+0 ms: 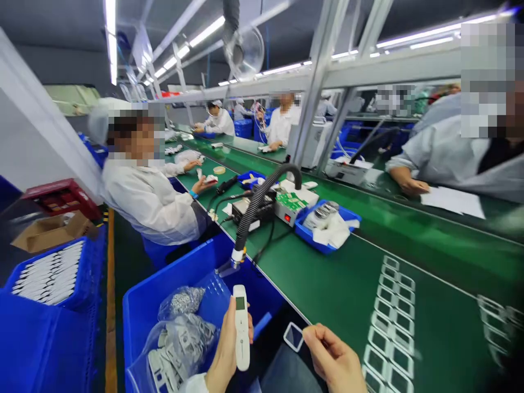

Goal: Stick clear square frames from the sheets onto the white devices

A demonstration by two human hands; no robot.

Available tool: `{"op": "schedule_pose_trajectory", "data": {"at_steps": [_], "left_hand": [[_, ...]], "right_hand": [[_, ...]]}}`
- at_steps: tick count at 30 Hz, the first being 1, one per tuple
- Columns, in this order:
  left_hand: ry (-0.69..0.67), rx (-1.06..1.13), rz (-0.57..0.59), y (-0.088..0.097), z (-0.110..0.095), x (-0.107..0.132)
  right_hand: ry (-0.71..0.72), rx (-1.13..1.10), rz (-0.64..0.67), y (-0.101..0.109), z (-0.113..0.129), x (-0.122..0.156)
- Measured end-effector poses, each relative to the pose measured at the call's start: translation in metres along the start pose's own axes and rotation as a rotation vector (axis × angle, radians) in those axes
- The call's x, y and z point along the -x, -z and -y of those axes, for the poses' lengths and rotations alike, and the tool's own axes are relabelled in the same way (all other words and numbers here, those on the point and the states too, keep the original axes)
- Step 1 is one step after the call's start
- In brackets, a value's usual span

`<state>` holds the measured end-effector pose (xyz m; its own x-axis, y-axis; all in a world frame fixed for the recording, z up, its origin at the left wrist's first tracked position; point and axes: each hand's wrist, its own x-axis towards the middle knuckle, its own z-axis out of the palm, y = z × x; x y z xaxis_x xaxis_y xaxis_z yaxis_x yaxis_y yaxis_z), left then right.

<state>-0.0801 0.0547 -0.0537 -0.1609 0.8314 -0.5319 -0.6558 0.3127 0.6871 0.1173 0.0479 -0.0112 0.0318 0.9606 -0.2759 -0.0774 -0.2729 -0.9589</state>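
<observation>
My left hand (228, 338) is wrapped round a slim white handheld device (242, 341) with a small grey display near its top, held upright above my lap. To its right, my right hand (333, 355) pinches a small white-rimmed square frame (293, 337) by one edge, thumb against the forefinger. The middle of that frame looks dark, perhaps see-through. Beside my right hand, rows of similar white-edged frames (391, 322) lie on the green bench (327, 278). Below and left of the device, a blue bin (135, 295) holds clear bags of white plastic parts (176, 344).
A black flexible hose (256, 210) arches over the bench edge. Behind it stand a box with a red switch (287, 217) and a blue tray (327, 248) of white pieces. A co-worker (151, 196) sits at the left; another person's hand (413, 187) touches white paper (452, 202).
</observation>
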Motion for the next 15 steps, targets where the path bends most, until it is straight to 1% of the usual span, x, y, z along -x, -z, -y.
{"op": "schedule_pose_trajectory", "data": {"at_steps": [3, 6, 10, 15], "left_hand": [[0.043, -0.067, 0.048, -0.007, 0.007, 0.021], [0.091, -0.127, 0.135, -0.015, 0.012, 0.039], [0.134, -0.198, 0.227, -0.029, 0.011, 0.055], [0.158, -0.231, 0.261, -0.044, 0.007, 0.065]], "right_hand": [[-0.169, -0.174, -0.059, 0.015, 0.01, 0.015], [-0.257, -0.295, -0.076, 0.024, 0.014, 0.022], [-0.29, -0.384, -0.095, 0.032, 0.01, 0.023], [-0.3, -0.421, -0.111, 0.038, 0.002, 0.021]]}}
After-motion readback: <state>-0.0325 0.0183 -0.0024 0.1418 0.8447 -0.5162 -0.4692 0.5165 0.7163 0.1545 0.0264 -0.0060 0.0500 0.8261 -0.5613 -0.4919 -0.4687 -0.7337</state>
